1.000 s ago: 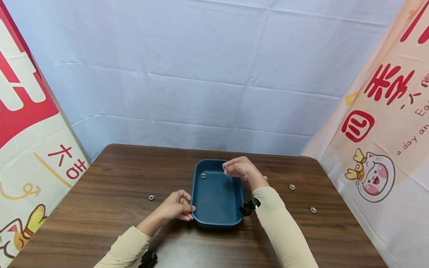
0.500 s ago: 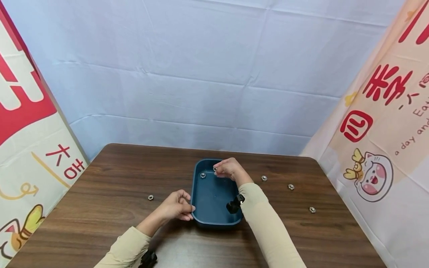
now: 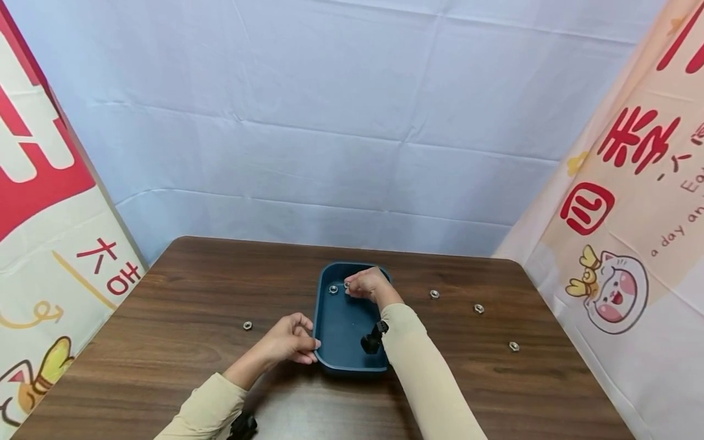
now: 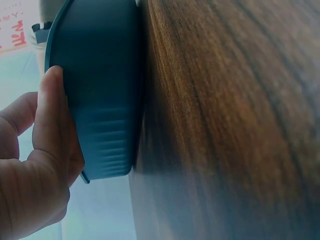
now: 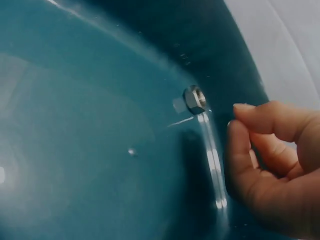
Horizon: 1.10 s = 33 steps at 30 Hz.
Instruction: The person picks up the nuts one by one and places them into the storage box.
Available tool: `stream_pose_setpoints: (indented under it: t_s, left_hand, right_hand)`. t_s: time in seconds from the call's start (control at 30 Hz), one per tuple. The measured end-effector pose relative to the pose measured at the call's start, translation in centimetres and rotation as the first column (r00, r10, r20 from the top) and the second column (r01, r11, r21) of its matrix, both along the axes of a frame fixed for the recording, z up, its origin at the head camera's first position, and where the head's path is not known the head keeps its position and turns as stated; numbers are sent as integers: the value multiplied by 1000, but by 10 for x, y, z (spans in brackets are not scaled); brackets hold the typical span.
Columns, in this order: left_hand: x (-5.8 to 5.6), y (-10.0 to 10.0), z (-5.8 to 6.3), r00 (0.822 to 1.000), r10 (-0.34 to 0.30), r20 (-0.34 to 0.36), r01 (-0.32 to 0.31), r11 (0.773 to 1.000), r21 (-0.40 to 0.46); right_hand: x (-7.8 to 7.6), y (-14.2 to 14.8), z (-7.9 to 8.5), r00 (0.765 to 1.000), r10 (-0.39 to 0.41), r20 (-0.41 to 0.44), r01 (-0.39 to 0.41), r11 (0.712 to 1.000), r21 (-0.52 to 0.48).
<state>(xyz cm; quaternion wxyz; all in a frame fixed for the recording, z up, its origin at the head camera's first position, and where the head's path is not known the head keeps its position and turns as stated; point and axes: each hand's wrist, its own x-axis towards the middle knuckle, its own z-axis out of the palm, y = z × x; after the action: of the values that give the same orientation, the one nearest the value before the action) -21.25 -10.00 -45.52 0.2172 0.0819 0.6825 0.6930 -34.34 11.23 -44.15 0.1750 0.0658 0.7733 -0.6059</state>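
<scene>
A deep blue rectangular tray [image 3: 346, 330] rests on the table. My left hand [image 3: 288, 338] pinches its near left rim between thumb and fingers; the left wrist view shows fingertips against the ribbed outer wall [image 4: 107, 125]. Inside the tray's far end, my right hand [image 3: 367, 285] holds a small metal hex nut [image 3: 347, 285] at its fingertips, low over the floor of the tray. In the right wrist view, the fingers [image 5: 240, 150] largely hide that nut. Beside it, another hex nut [image 5: 195, 100] lies in the tray near the far left corner.
On the wooden table [image 3: 209, 281], one nut [image 3: 247, 326] lies left of the tray. To the right are three more: a nearer nut [image 3: 434, 294], a middle nut [image 3: 479, 308] and an outer nut [image 3: 514, 346]. A pale cloth [image 3: 330, 153] hangs behind the table.
My right hand has moved left and down from the tray's far right rim into the tray, carrying the nut. A table nut behind the wrist came into sight. My left hand stays at the rim.
</scene>
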Motion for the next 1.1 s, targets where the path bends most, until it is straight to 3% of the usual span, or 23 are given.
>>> stream_pose_setpoints:
  t_s: [0.17, 0.53, 0.83, 1.0, 1.1]
  left_hand:
    - [0, 1, 0, 1000, -4, -3, 4, 1000, 7]
    - [0, -1, -3, 1000, -9, -8, 9, 1000, 6]
    - [1, 0, -1, 1000, 0, -12, 0, 1000, 6]
    - [1, 0, -1, 1000, -2, -5, 2, 1000, 8]
    - [2, -1, -1, 1000, -1, -6, 1, 1000, 7]
  right_hand:
    - [1, -2, -5, 1000, -10, -17, 11, 998, 64]
    - [-4, -10, -17, 999, -46, -19, 48, 995, 93]
    - [-13, -15, -16, 992, -128, 14, 121, 966, 227]
    - [-13, -15, -12, 997, -76, -5, 74, 946, 316]
    - [-6, -15, -1, 998, 38, -58, -8, 894, 449]
